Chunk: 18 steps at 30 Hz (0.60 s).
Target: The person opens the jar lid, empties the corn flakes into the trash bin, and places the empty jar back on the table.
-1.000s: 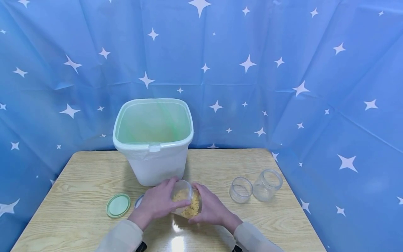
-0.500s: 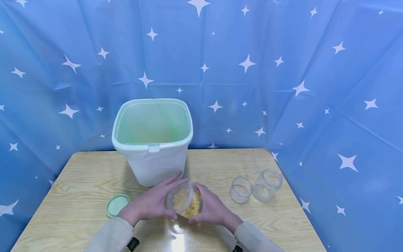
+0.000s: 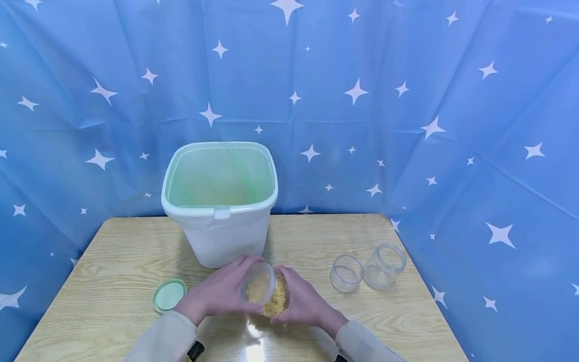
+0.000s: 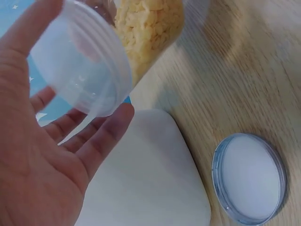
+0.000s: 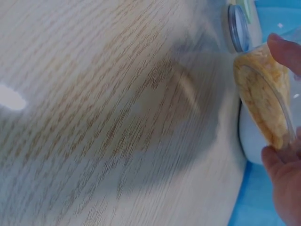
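Note:
My left hand [image 3: 221, 289] holds a clear cup-like container [image 3: 259, 282] with a ridged rim, thumb on one side and fingers on the other. In the left wrist view this container [image 4: 80, 66] looks translucent, and it meets the mouth of a tilted clear jar. That jar [image 3: 278, 297] holds yellow flakes, and my right hand [image 3: 304, 300] grips it from the right. In the right wrist view the flakes lie against the base of the jar [image 5: 261, 94], between thumb and fingers. Whether any flakes are inside the left container is unclear.
A white bin [image 3: 226, 236] with a green-tinted inside stands behind the hands. A green-rimmed lid [image 3: 169, 295] lies at left. A metal-rimmed lid [image 4: 249, 179] lies near the bin. Two clear jars, one shorter [image 3: 346, 279] and one taller [image 3: 382, 271], stand at right.
My left hand has shifted a little left with the clear container. Its fingers spread half a second ago and now wrap the container more closely. The right hand stays almost still.

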Available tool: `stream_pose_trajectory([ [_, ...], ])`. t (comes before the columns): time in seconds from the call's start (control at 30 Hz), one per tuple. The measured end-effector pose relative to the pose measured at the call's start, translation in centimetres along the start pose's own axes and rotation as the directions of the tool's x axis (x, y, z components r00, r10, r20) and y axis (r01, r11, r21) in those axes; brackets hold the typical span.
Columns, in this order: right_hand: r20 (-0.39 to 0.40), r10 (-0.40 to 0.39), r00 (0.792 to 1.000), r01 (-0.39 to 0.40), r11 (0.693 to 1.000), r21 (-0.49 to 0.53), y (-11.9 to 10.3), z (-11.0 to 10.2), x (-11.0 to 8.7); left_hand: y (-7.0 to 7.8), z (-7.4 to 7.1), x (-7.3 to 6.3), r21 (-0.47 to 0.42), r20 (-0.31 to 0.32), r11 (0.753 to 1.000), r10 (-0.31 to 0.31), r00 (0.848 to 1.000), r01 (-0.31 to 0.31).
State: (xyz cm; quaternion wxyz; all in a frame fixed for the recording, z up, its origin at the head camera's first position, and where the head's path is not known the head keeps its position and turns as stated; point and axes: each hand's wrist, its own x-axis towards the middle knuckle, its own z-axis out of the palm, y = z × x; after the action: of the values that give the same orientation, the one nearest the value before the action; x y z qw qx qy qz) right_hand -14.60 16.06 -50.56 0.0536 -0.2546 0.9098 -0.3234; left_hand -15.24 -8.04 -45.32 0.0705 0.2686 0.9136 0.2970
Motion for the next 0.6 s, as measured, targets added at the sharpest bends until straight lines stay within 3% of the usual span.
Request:
stream_pose_trajectory([
  [0.23, 0.01, 0.027, 1.0, -0.027, 1.0, 0.001, -0.08, -0.1, 0.02, 0.21, 0.39, 0.29, 0.016, -0.039, 0.996, -0.082, 0.996, 0.083],
  [0.6, -0.005, 0.044, 0.999, -0.044, 0.999, -0.001, -0.1, -0.31, -0.2, 0.34, 0.14, 0.31, 0.03, -0.091, 0.994, -0.103, 0.991, 0.106],
])
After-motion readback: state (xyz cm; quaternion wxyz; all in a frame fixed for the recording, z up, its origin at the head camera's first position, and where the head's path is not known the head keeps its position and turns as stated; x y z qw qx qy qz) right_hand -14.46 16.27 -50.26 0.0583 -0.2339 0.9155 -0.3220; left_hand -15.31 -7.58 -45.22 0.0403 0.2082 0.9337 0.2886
